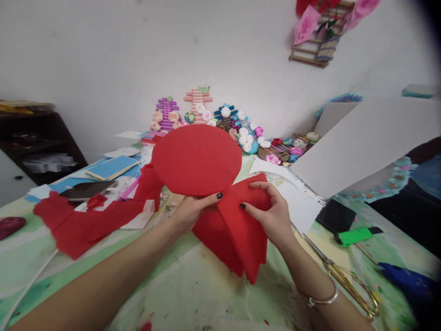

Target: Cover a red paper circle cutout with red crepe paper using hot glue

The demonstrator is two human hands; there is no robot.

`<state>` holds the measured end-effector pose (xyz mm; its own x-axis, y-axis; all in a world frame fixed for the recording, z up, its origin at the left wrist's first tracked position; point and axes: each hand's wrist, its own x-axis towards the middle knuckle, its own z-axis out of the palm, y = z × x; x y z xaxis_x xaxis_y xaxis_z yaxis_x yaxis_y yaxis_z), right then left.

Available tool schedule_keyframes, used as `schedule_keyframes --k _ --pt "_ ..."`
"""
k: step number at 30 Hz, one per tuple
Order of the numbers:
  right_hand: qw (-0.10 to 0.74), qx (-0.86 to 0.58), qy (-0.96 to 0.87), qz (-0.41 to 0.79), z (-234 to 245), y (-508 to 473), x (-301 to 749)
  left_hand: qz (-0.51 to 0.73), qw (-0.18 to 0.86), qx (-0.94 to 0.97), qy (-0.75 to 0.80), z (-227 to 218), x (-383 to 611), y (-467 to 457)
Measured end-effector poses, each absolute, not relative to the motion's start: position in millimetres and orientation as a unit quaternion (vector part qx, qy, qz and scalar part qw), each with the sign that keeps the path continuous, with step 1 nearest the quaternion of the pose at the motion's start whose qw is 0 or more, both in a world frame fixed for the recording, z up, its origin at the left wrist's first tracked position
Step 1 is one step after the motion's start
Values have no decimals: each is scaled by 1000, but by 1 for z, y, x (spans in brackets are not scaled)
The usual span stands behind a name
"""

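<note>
My left hand (193, 209) pinches the lower edge of a round red paper circle (196, 158) and holds it up above the table. My right hand (270, 211) grips a folded stack of red paper (237, 239) that hangs down with pointed corners toward the table. The two hands are close together, thumbs almost meeting at the paper edges. Cut strips of red paper scraps (79, 225) lie on the table to the left.
Gold scissors (344, 278) lie by my right wrist. A black pad (336, 215) and a green tool (354, 236) sit to the right, under a large white board (365, 142). Paper flower crafts (237, 126) line the wall. Blue sheets (112, 166) and a dark shelf (37, 138) are at left.
</note>
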<state>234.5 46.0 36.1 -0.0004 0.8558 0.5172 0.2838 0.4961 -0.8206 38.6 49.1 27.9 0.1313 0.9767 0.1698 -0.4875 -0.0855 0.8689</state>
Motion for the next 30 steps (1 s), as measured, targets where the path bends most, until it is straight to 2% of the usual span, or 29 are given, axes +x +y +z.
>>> schedule_keyframes --k 7,17,22,30 --pt "543 -442 -662 267 35 46 234 656 593 358 300 37 43 46" --pt "544 -439 -661 273 35 48 236 616 613 385 311 34 38 49" --pt "546 -436 -664 266 38 47 238 538 639 471 282 31 27 55" --pt "556 -411 -676 256 41 44 240 535 585 518 322 24 13 63"
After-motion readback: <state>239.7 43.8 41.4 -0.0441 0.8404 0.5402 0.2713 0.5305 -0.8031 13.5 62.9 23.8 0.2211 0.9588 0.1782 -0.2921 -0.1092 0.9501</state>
